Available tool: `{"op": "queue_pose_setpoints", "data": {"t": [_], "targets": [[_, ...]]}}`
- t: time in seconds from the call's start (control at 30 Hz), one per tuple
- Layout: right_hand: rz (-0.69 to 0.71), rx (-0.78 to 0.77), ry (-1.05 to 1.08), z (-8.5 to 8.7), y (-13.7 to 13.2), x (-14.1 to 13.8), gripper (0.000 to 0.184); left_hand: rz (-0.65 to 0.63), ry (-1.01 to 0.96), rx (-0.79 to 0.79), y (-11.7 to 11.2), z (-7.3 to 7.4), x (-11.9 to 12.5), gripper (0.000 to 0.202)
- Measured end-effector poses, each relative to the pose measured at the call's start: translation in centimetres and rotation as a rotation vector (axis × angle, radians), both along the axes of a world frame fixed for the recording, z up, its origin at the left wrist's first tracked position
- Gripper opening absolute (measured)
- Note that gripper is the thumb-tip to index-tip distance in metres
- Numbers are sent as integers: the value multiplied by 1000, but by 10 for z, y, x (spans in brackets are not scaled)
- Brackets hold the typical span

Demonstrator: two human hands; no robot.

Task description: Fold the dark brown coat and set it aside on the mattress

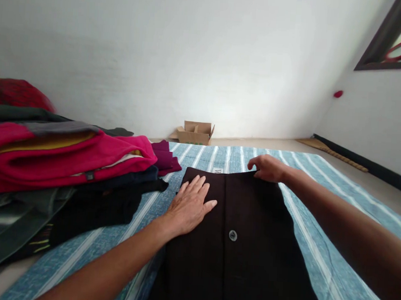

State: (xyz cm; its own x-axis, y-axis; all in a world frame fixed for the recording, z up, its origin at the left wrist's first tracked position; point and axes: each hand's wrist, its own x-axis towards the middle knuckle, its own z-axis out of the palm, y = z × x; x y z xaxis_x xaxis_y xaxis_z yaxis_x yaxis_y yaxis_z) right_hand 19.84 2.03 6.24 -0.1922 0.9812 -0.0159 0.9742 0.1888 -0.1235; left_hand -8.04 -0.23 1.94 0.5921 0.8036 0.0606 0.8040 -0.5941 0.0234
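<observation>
The dark brown buttoned cloth garment (249,243) lies flat along the middle of the blue-striped mattress (333,248), smoothed but seemingly not yet folded over. Your left hand (188,206) presses open on it; your right hand (267,167) pinches its far edge.

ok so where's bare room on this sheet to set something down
Widest bare patch: striped sheet right of the dark garment. Another strip lies past the garment's far edge, toward the cardboard box. Left side is crowded by the clothes pile.
</observation>
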Motion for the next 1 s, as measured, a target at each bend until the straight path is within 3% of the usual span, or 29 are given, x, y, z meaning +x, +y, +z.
{"op": "queue_pose_setpoints", "data": {"t": [0.13, 0.23, 0.47, 0.6, 0.67, 0.77, 0.83, 1.0], "targets": [[-88, 47, 48, -32, -13, 5, 26, 80, -7, -44, 11, -14, 0, 64], [-125, 122, 79, -42, -18, 6, 24, 90, -9, -58, 15, -16, 0, 65], [-151, 202, -75, -48, -15, 2, 26, 125, -13, -39, 26, -17, 6, 67], [-196, 282, -240, -40, -32, -19, 30, 119, -31, -12, 32, -16, 9, 59], [-141, 374, -255, -31, -47, -36, 30, 107, -43, 5, 34, -14, 10, 55], [70, 407, -157, -30, -63, -57, 35, 98, -49, 17, 38, -14, 11, 51], [126, 325, -95, -43, -64, -62, 44, 120, -51, 14, 42, -17, 13, 49], [25, 198, -50, -83, -51, -54, 63, 178, -77, -26, 52, -22, 17, 45]]}}
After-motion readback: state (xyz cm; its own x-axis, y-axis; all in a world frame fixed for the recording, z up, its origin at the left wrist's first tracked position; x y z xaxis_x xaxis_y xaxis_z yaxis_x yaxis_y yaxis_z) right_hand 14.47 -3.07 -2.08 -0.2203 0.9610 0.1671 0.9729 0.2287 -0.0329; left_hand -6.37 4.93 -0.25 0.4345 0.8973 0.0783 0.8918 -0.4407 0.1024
